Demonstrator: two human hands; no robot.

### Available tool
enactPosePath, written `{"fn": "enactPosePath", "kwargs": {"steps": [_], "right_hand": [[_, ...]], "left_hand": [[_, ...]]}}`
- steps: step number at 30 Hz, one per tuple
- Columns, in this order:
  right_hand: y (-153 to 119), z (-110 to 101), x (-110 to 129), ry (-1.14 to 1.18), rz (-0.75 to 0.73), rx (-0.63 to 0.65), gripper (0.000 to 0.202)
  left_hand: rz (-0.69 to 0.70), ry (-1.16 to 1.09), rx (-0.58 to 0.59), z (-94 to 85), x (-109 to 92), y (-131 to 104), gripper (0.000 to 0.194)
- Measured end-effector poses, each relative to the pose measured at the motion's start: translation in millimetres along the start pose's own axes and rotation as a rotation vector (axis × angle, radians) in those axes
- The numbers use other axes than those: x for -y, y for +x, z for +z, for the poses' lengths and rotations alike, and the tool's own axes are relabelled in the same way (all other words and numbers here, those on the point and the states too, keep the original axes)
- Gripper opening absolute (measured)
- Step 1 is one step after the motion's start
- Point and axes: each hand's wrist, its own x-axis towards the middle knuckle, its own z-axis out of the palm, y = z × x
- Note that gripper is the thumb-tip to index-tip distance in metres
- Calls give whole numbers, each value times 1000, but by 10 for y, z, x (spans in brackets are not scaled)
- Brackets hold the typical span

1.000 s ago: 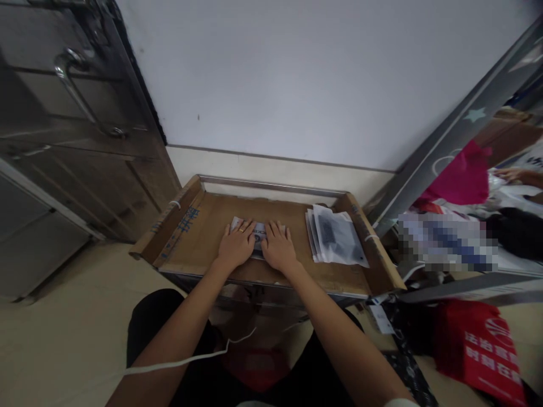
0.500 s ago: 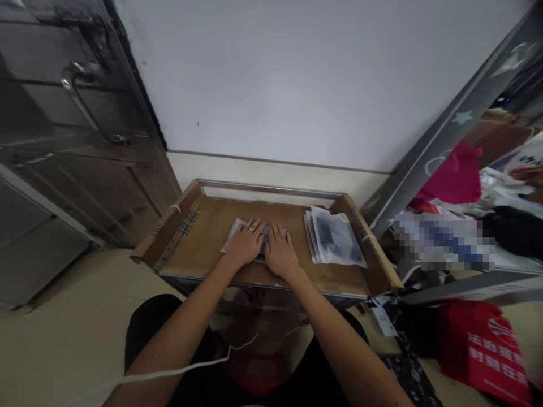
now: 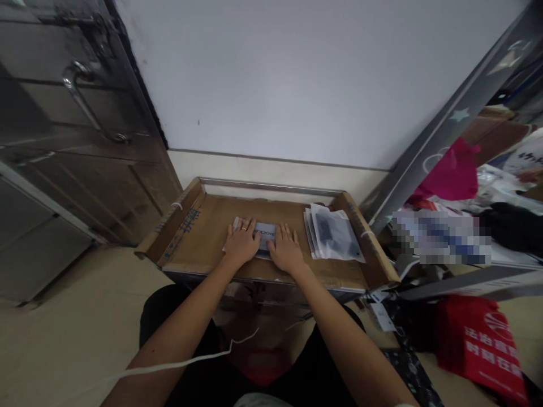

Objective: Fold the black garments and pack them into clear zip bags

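A grey packet with dark lettering [image 3: 266, 233] lies flat on the cardboard-lined table [image 3: 212, 254]. My left hand [image 3: 241, 243] rests flat on its left part, fingers spread, a ring on one finger. On the packet's right edge lies my right hand [image 3: 286, 249], fingers apart and pointing forward. Neither hand grips anything. To the right of my right hand is a stack of frosted plastic bags [image 3: 335, 234] with dark contents. My hands cover parts of the packet.
Raised cardboard sides [image 3: 373, 249] edge the table. A white wall panel stands behind it and a metal door with a handle [image 3: 87, 107] is at the left. At the right are a cluttered shelf and a red bag [image 3: 479, 345]. A white cord crosses my left forearm.
My hands have moved apart, the right one to the right, so more of the packet and its lettering shows between them. The view has shifted slightly.
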Motion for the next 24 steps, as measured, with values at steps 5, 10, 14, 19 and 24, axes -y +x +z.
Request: {"fn": "enactPosePath", "kwargs": {"steps": [5,10,14,19,24], "right_hand": [[-19,26,-68,5,-7,15,68],[-39,42,-120,-1,-18,18,68],[-50,34,-134,-11,-33,19,69],[-51,22,-158,-14,-47,28,69],[-40,16,-167,13,-50,23,67]], "left_hand": [[-18,-9,-26,-36,76,-116,60],[79,106,-100,-77,105,-198,60],[378,121,-3,-138,133,-153,56],[537,38,133,-185,238,-80,54],[373,-4,114,-147,298,-108,58]]}}
